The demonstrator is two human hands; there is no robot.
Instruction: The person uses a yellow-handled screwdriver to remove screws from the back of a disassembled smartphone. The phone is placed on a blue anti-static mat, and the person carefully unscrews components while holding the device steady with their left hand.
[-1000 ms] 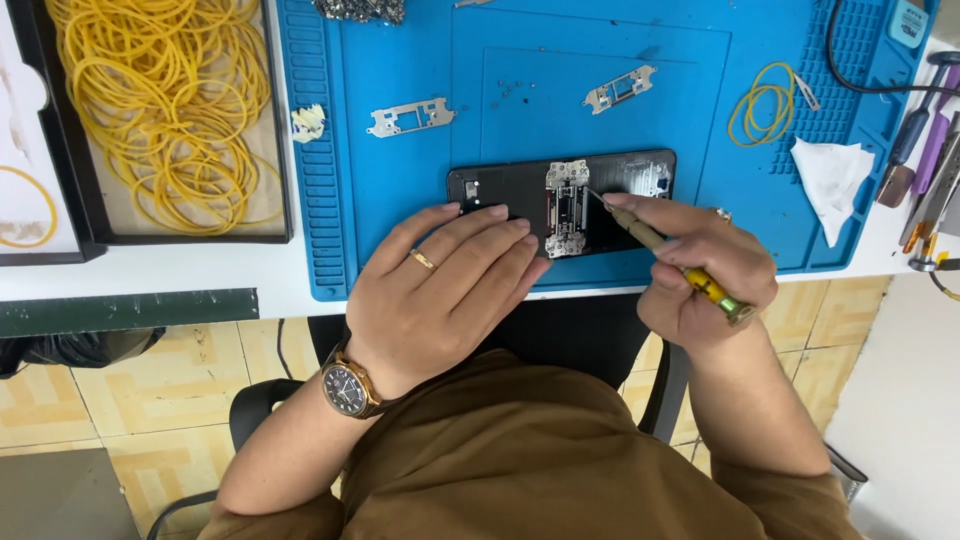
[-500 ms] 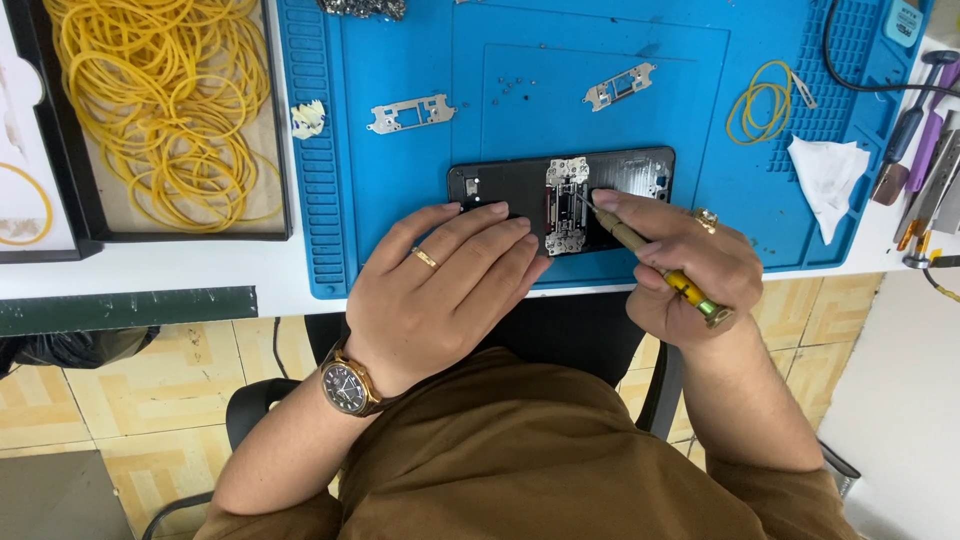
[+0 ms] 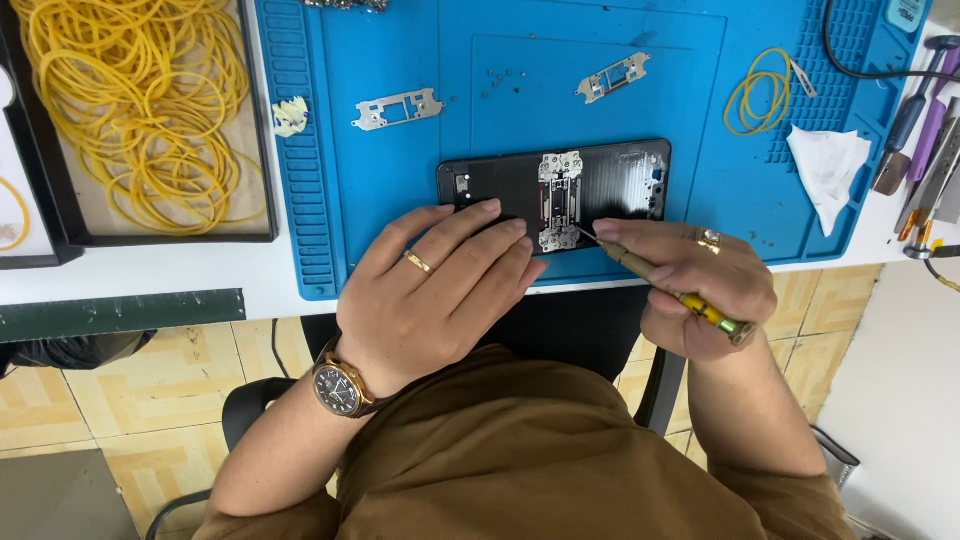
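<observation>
- Left hand (image 3: 435,295) is spread flat, palm down, pinning the near-left part of the phone (image 3: 555,190) so it can't slide. Nothing gripped, just pressing.
- Right hand (image 3: 700,290) is closed around a yellow-handled screwdriver (image 3: 665,290), held like a pen, tip resting at the lower edge of the metal bracket (image 3: 558,200) in the middle of the phone.
- Phone lies open, back off, on the blue mat (image 3: 400,180) at the near edge of the table (image 3: 200,265).
- Two loose brackets (image 3: 397,108) sit further back on the mat, tiny screws (image 3: 505,75) scattered between them.
- I'd say we're mid screw work on that centre bracket; can't tell if it's going in or out.
- Next move needs the tip seated square in the screw head, light downward pressure, left hand holding firm. Slip sideways and it scrapes the board.
- Tray of yellow rubber bands (image 3: 140,110) off to the left, well apart.
</observation>
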